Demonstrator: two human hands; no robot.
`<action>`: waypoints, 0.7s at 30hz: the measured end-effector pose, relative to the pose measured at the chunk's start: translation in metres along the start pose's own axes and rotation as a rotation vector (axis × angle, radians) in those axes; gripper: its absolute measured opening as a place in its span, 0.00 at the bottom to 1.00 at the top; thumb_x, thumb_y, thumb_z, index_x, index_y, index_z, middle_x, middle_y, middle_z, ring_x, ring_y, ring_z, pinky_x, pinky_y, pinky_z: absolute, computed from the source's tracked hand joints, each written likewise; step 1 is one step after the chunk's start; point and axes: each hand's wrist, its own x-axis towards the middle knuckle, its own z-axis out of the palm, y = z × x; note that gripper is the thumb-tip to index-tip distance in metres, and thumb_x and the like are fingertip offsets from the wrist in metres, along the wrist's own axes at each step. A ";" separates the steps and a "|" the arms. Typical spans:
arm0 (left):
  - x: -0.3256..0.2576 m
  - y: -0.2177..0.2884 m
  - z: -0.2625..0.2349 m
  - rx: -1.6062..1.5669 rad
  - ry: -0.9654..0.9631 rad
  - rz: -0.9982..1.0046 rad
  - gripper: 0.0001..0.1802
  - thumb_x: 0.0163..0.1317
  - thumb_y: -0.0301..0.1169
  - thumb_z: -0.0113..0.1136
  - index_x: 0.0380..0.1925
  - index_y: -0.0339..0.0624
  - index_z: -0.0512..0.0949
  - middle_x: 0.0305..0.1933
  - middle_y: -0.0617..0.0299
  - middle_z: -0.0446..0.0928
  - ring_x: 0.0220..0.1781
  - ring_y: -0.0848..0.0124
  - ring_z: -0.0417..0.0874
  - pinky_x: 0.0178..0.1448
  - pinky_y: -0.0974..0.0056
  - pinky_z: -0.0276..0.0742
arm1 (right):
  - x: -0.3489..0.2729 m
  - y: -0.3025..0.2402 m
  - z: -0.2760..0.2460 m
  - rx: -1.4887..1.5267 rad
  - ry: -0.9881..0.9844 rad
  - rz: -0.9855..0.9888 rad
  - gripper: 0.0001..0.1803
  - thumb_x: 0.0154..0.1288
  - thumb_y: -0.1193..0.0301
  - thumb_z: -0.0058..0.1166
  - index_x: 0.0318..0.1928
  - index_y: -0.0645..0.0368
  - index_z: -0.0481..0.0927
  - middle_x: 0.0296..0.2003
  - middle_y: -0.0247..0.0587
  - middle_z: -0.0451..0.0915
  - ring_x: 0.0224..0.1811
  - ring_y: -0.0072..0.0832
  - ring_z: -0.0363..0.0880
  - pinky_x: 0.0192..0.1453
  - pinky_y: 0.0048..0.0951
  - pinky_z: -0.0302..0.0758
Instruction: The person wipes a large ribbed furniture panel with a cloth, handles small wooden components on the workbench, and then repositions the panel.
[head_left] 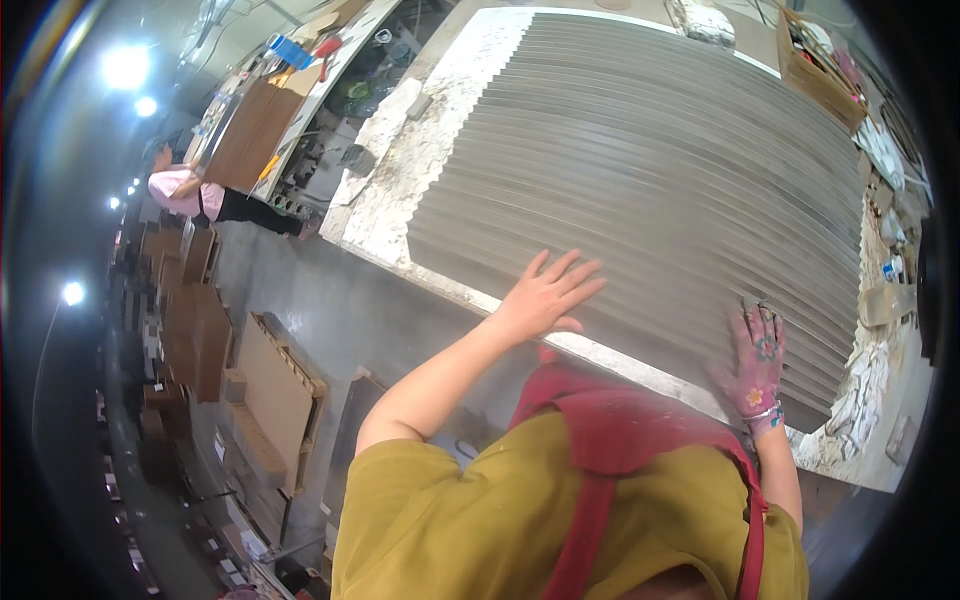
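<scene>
A broad layer of long grey-brown strips (600, 130), lying side by side in a ridged sheet, covers most of the white worktable (465, 70). My bare left hand (548, 297) is over the near edge of the strips, palm down with its fingers spread. Farther right, my right hand (758, 365) wears a pink flowered glove. Its fingers are stretched out along the strips near their right end, and the fingertips look dark. Neither hand shows anything held. Whether the left palm presses on the strips or hovers just above them, I cannot tell.
White flaky residue (855, 410) borders the strips. An open cardboard box (815, 70) of odds and ends sits at the far right corner. Beyond the aisle at left, a person in pink (185, 190) stands by another bench with brown boards (255, 130). Flat panels (280, 400) lean lower left.
</scene>
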 end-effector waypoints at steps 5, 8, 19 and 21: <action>-0.005 -0.008 0.003 -0.053 0.027 -0.029 0.48 0.49 0.57 0.60 0.69 0.56 0.57 0.74 0.65 0.53 0.74 0.58 0.54 0.70 0.41 0.55 | 0.016 -0.047 -0.012 0.083 -0.015 -0.030 0.40 0.53 0.50 0.58 0.64 0.55 0.66 0.65 0.51 0.60 0.69 0.52 0.54 0.71 0.57 0.47; -0.021 -0.038 0.002 -0.081 0.016 -0.064 0.46 0.52 0.58 0.59 0.69 0.55 0.56 0.75 0.63 0.51 0.74 0.58 0.54 0.71 0.42 0.54 | 0.036 -0.073 0.003 0.088 -0.062 -0.038 0.38 0.54 0.51 0.57 0.63 0.55 0.66 0.65 0.52 0.61 0.68 0.53 0.56 0.71 0.57 0.49; -0.097 -0.318 -0.057 -0.377 0.488 -0.633 0.17 0.62 0.32 0.58 0.50 0.40 0.77 0.48 0.52 0.79 0.48 0.60 0.80 0.53 0.62 0.73 | 0.105 -0.153 0.031 0.153 0.000 0.165 0.31 0.68 0.50 0.41 0.64 0.57 0.65 0.63 0.57 0.63 0.66 0.56 0.59 0.70 0.50 0.53; -0.069 -0.358 -0.057 -0.411 0.584 -0.598 0.13 0.62 0.32 0.56 0.45 0.39 0.78 0.44 0.52 0.79 0.43 0.58 0.80 0.49 0.59 0.74 | 0.130 -0.183 0.045 0.112 0.028 0.117 0.30 0.67 0.52 0.43 0.63 0.56 0.67 0.61 0.56 0.65 0.65 0.54 0.60 0.69 0.51 0.53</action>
